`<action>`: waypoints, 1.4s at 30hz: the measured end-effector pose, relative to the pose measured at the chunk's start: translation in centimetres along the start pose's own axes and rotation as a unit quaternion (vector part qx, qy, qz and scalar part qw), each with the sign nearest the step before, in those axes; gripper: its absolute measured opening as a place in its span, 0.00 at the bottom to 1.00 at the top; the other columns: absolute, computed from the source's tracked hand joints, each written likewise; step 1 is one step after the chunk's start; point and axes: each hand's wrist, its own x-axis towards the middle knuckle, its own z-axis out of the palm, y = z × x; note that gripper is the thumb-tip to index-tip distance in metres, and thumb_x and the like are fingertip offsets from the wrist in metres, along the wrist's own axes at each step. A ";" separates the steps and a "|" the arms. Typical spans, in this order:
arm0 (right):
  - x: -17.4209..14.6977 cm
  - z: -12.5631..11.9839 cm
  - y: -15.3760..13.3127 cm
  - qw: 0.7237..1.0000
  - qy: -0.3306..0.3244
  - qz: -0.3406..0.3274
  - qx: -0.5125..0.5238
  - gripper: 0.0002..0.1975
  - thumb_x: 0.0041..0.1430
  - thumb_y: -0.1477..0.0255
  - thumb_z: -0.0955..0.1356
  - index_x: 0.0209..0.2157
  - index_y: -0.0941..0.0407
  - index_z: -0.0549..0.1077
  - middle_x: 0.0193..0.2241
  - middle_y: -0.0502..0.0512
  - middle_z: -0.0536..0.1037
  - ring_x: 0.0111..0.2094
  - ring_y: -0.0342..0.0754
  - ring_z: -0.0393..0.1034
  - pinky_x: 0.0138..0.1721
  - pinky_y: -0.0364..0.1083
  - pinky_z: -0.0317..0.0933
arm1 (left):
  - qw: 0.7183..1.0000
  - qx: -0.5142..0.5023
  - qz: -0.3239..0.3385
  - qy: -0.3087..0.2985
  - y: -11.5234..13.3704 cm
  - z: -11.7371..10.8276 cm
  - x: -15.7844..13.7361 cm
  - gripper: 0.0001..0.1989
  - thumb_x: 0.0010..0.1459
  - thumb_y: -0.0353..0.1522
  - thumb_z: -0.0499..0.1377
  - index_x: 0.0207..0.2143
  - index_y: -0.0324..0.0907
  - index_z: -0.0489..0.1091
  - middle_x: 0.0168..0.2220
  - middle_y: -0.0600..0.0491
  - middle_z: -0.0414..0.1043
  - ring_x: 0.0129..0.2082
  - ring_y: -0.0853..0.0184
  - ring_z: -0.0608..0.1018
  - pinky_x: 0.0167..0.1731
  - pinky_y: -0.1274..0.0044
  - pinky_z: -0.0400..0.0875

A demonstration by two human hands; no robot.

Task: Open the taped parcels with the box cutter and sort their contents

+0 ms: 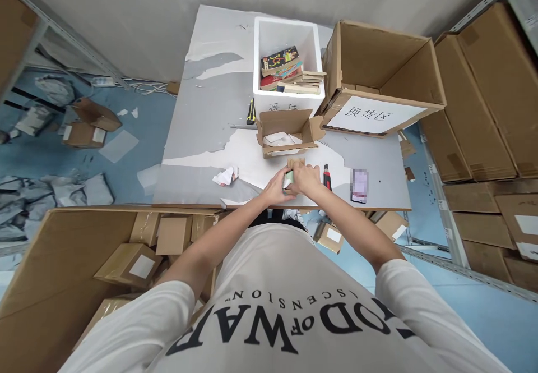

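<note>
Blue floor (159, 115) is showing at far left, with loose papers (119, 146) and a small flapped carton (84, 134) lying on it; grey-white bags (96, 189) are lying in a heap nearer by. Beside your left arm, a big brown box (42, 289) is holding taped parcels (174, 235), some bearing white labels.

Grey desk (210, 104) is coming next, patched with white in irregular shapes. Crumpled white scrap (227, 176) is lying toward the near edge. Farther back, a yellow-and-black cutter (251, 112) is resting just beside a white foam box (286, 102), which is holding books (281, 61) in uneven piles. Just in front, a small open carton (290, 150) is standing with flaps spread, white paper (279, 139) lying inside.

Your left hand (275, 189) is cupping a small brown-and-green item (288, 180) at the desk's near edge, fingers bent around its left side. Your right hand (306, 178) is grasping it from the other side. Grip is narrow on both: the item is sitting between your hands, largely covered by your fingers. Whether it is touching the desk, cannot tell.

Rightward, a big open carton (390, 64) is standing behind, handwritten white sign (374, 115) facing you. Red-and-black cutter (327, 178) is lying just beside your right hand; a phone (359, 185), screen blurred, is lying farther right. Past the desk, tall brown cartons (479, 109) are standing by metal shelving (453, 227).
</note>
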 end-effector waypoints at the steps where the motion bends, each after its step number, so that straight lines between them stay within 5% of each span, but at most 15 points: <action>1: -0.1 0.0 -0.3 1.000 -0.006 0.003 -0.002 0.28 0.47 0.65 0.72 0.48 0.61 0.65 0.43 0.69 0.76 0.45 0.60 0.72 0.45 0.55 0.58 | 1.000 -0.009 0.001 -0.003 -0.2 0.2 0.2 0.46 0.38 0.35 0.70 0.58 0.39 0.52 0.56 0.40 0.62 0.57 0.53 0.68 0.55 0.62 0.65; 6: -1.1 -0.4 -0.9 1.000 0.000 -0.017 0.004 0.26 0.49 0.65 0.70 0.49 0.58 0.63 0.43 0.66 0.76 0.42 0.58 0.73 0.39 0.50 0.61 | 0.999 -0.016 -0.032 0.030 -0.3 0.8 0.4 0.40 0.39 0.32 0.67 0.55 0.40 0.54 0.51 0.43 0.64 0.51 0.55 0.72 0.51 0.64 0.68; 15: -4.7 -3.4 2.7 0.984 0.136 -0.114 0.025 0.22 0.53 0.61 0.65 0.49 0.55 0.65 0.44 0.62 0.73 0.42 0.58 0.67 0.33 0.47 0.59 | 0.998 -0.012 -0.029 0.047 -0.3 0.5 1.3 0.40 0.41 0.35 0.67 0.55 0.39 0.53 0.51 0.42 0.65 0.50 0.55 0.72 0.48 0.65 0.70; 26: -3.8 -9.7 8.1 0.904 0.344 -0.168 0.191 0.26 0.58 0.60 0.63 0.57 0.54 0.63 0.48 0.60 0.71 0.44 0.55 0.67 0.41 0.52 0.66 | 1.000 -0.002 -0.021 0.020 -0.8 -0.4 1.5 0.51 0.38 0.42 0.71 0.60 0.39 0.50 0.56 0.38 0.61 0.57 0.50 0.67 0.55 0.60 0.64; 30: -2.7 -9.8 10.1 0.844 0.377 -0.153 0.350 0.26 0.61 0.56 0.61 0.59 0.49 0.62 0.47 0.57 0.70 0.40 0.51 0.69 0.36 0.50 0.70 | 1.000 -0.008 -0.023 0.020 -0.7 -1.0 1.8 0.54 0.38 0.47 0.70 0.63 0.38 0.49 0.62 0.36 0.55 0.62 0.47 0.61 0.60 0.57 0.58; 36: -1.7 -7.2 10.4 0.715 0.322 -0.071 0.617 0.23 0.58 0.55 0.64 0.53 0.47 0.66 0.40 0.52 0.70 0.30 0.43 0.65 0.19 0.40 0.67 | 0.998 -0.031 -0.044 0.032 0.3 -2.4 1.6 0.53 0.37 0.49 0.70 0.63 0.40 0.54 0.65 0.36 0.51 0.66 0.43 0.53 0.62 0.54 0.52; 39: -1.9 -5.5 9.0 0.614 0.286 -0.021 0.735 0.19 0.58 0.58 0.65 0.50 0.46 0.66 0.37 0.49 0.70 0.26 0.39 0.64 0.19 0.38 0.67 | 0.994 -0.071 -0.026 0.084 2.0 -3.4 2.4 0.47 0.42 0.48 0.68 0.62 0.42 0.57 0.66 0.39 0.50 0.67 0.46 0.51 0.64 0.55 0.48; 42: -2.5 -4.1 6.6 0.466 0.215 0.018 0.858 0.14 0.59 0.59 0.64 0.46 0.47 0.66 0.31 0.46 0.72 0.22 0.37 0.63 0.23 0.40 0.71 | 0.974 -0.188 -0.003 0.126 4.3 -4.3 4.2 0.36 0.52 0.47 0.63 0.60 0.43 0.60 0.63 0.42 0.57 0.65 0.52 0.57 0.64 0.58 0.49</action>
